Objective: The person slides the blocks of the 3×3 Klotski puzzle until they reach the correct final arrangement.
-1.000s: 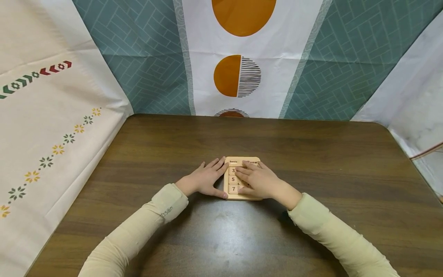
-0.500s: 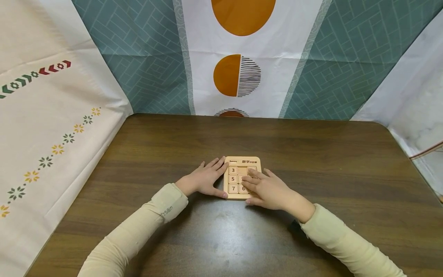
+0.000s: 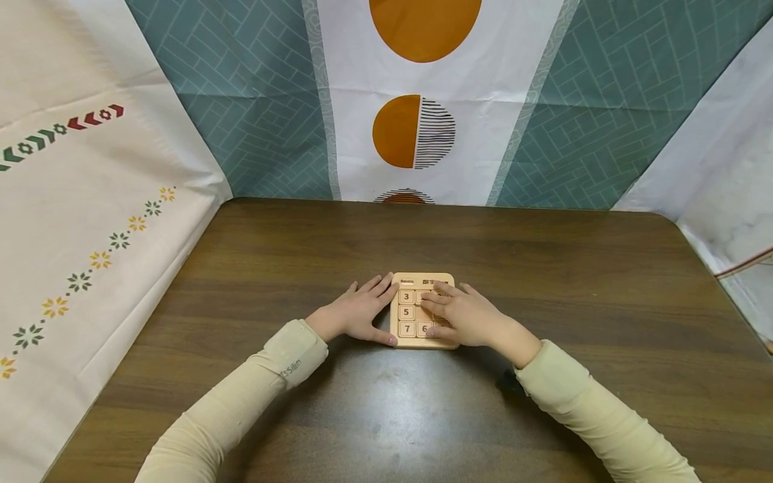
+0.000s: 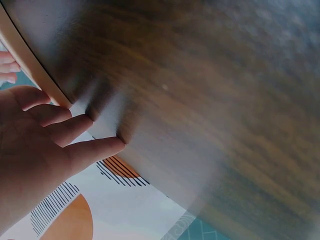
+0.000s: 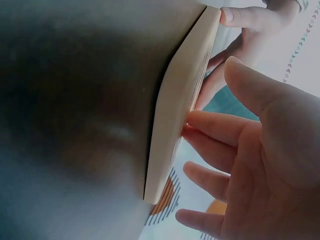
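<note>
We observed a patterned cloth point(image 3: 350, 134) hanging at 12 o'clock, beyond the far edge of the table point(image 3: 574, 268). The number board point(image 3: 413, 343) lay flat near the middle of the table, between both hands. We judged it to be wooden by its look: light, stiff, not readily broken, and liable to slide on the smooth surface unless steadied. We considered its outer rim, at 9 and 3 o'clock, the proper place to take hold.

The left hand point(image 3: 365, 315) rested at 9 o'clock, fingers spread wide and thumb touching the board's edge near 8 o'clock; it enclosed nothing. The right hand point(image 3: 468, 318) reached in from 4 o'clock, fingers extended and slightly apart, two fingertips touching the board's upper face without pinching.

We read tile 3 point(image 3: 406, 296) at 10 o'clock, tile 5 point(image 3: 406, 312) at 9, tile 7 point(image 3: 407, 329) at 8 and tile 6 point(image 3: 425, 329) at 6. We judged the tiles small, hard and best moved by fingertip pressure on top. The right hand hid most others.
</note>
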`<state>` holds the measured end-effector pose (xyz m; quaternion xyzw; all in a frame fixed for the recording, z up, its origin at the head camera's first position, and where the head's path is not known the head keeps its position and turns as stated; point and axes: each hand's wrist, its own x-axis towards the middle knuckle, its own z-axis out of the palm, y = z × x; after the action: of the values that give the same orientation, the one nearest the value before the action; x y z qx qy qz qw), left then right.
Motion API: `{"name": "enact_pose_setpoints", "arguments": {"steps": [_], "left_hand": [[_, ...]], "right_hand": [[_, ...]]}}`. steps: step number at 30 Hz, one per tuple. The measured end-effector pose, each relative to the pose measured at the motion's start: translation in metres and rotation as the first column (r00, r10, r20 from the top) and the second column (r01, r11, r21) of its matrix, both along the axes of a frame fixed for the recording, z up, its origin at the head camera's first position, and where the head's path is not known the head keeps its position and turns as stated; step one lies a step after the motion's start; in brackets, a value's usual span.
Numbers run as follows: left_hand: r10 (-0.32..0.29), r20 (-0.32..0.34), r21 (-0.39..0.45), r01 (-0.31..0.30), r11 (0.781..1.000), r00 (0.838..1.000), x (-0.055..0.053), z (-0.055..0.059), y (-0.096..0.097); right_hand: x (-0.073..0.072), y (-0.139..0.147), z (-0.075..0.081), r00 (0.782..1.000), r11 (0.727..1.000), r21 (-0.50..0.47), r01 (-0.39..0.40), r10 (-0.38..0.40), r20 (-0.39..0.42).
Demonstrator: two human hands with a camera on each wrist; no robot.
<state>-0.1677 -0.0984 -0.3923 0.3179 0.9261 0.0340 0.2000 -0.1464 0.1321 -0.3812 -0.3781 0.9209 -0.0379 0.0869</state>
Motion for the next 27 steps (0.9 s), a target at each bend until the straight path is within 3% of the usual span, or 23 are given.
{"name": "enact_pose_setpoints", "arguments": {"steps": [7, 14, 27], "left_hand": [[-0.003, 0.004, 0.006, 0.003, 1.000, 1.000, 0.001, 0.000, 0.000], [-0.008, -0.001, 0.005, 0.008, 1.000, 1.000, 0.000, -0.001, 0.000], [-0.007, -0.004, 0.002, 0.007, 1.000, 1.000, 0.000, 0.000, 0.000]], "right_hand": [[0.006, -0.003, 0.001, 1.000, 1.000, -0.005, -0.013, 0.013, -0.002], [0.019, -0.012, 0.001, 0.995, 0.996, -0.016, -0.088, 0.088, 0.035], [0.019, -0.001, 0.001, 0.996, 0.995, -0.049, -0.082, 0.083, 0.032]]}}
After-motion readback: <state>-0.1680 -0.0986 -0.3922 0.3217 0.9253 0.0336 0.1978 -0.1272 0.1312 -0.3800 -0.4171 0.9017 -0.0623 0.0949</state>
